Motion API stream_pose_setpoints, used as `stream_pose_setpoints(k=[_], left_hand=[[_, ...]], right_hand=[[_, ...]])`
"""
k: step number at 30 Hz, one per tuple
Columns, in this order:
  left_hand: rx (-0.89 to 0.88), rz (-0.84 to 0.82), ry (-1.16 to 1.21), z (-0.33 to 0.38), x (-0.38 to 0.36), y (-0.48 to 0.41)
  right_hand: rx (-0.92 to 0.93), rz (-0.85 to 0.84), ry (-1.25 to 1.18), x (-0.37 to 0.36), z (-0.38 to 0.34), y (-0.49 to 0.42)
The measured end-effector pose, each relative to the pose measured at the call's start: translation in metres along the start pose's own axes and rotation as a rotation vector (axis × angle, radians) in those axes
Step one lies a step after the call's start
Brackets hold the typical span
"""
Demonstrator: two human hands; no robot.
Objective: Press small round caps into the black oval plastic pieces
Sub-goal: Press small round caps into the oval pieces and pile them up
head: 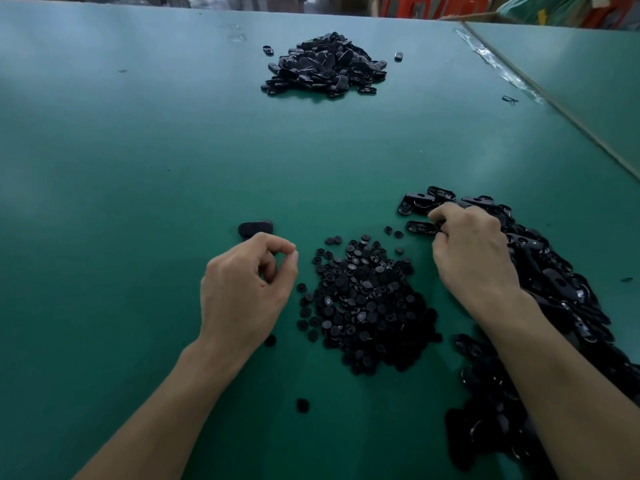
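Hands [247,289] [474,251] curled, right gripping oval [420,226], glossy black

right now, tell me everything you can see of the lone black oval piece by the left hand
The lone oval piece is matte black plastic, a flat rounded-end slab lying on the green table, long axis left to right. It sits alone, left of the round caps, just beyond the left hand, whose knuckle overlaps its near edge; contact cannot be told.
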State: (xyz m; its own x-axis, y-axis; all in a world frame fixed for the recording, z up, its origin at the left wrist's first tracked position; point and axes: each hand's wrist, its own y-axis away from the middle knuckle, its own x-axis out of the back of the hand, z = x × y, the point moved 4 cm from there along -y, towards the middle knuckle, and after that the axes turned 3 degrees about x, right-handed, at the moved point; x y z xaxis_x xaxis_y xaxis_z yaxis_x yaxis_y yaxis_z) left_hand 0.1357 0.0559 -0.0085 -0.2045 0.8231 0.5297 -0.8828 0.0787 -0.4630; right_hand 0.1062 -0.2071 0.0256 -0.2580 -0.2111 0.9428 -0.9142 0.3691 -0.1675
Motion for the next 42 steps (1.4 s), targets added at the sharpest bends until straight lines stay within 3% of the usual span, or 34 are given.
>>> stream_pose_setpoints(k=[6,12,15,20,24,31,42], left_hand=[[-0.015,-0.019,0.017,0.003,-0.002,0.002],[-0.048,-0.016,0.104,0.009,-0.001,0.003],[-0.003,-0.031,0.25,0.014,-0.002,0.004],[0.172,-0.185,0.549,0.017,-0.006,0.007],[0.196,-0.239,0.624,0.017,-0.012,0.007],[0.295,-0.272,0.774,0.014,-0.015,0.005],[0.331,-0.303,0.847,0.009,-0.018,0.005]], right_hand=[[0.024,0.081,-0.033,0.013,-0.006,0.006],[0.015,0.01,-0.08,0.023,-0.013,0.005],[0.074,-0.063,-0.339,0.029,-0.028,0.011],[0.202,-0.433,-0.836,0.014,-0.062,0.033],[0.242,-0.505,-0.868,0.002,-0.074,0.043],[0.203,-0.332,-0.787,-0.002,-0.074,0.044],[0.169,-0.348,-0.769,-0.007,-0.071,0.043]])
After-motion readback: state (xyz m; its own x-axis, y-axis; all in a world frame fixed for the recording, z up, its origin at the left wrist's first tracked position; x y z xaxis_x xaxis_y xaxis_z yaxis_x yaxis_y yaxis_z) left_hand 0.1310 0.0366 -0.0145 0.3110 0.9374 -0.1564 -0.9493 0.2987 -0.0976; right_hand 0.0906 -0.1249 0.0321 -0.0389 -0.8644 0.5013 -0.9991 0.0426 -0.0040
